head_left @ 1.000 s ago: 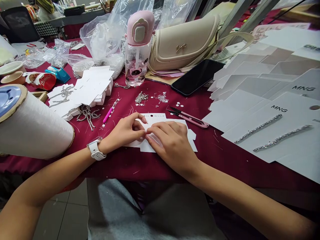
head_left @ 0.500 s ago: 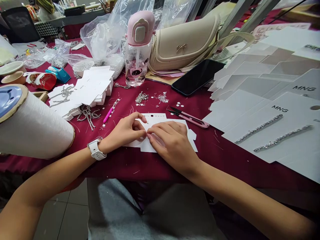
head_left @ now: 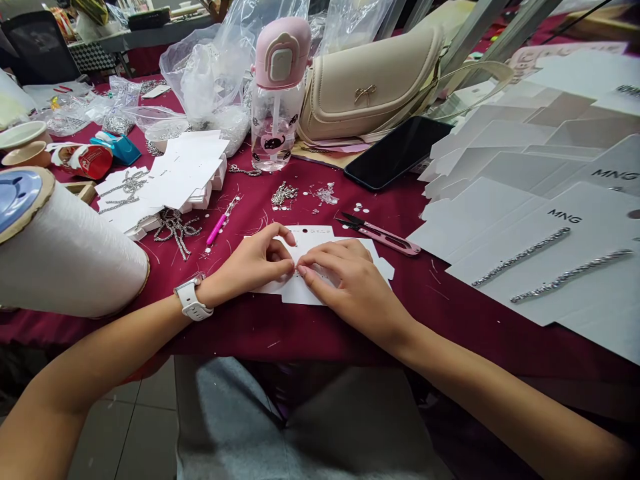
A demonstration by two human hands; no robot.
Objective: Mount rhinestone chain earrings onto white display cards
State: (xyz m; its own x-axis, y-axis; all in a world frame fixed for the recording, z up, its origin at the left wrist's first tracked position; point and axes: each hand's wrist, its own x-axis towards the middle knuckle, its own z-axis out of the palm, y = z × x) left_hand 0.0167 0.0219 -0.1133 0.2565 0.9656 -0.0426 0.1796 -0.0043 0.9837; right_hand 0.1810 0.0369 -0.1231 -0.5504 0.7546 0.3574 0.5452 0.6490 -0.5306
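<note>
Both hands meet over a white card (head_left: pixel 305 293) that lies on the dark red cloth in front of me. My left hand (head_left: pixel 265 257), with a white watch on its wrist, has thumb and fingertips drawn together above the card. Close against it, my right hand (head_left: pixel 345 270) pinches with thumb and forefinger. What sits between the fingertips is too small to make out. Just beyond the card lie a heap of small silver parts (head_left: pixel 284 194) and a heap of clear bits (head_left: pixel 327 194). Pink-handled thread snips (head_left: pixel 383 236) rest to the right.
A large spool of white thread (head_left: pixel 85 247) stands at left, beside stacked white cards (head_left: pixel 183 170) with silver chains (head_left: pixel 175 230). A pink hook tool (head_left: pixel 217 229) lies nearby. Behind are a water bottle (head_left: pixel 276 127), a cream bag (head_left: pixel 370 87) and a phone (head_left: pixel 395 152). Printed cards (head_left: pixel 500 220) spread at right.
My right hand has shifted very slightly, its fingers a little less curled over the card. My left hand stays nearly in place.
</note>
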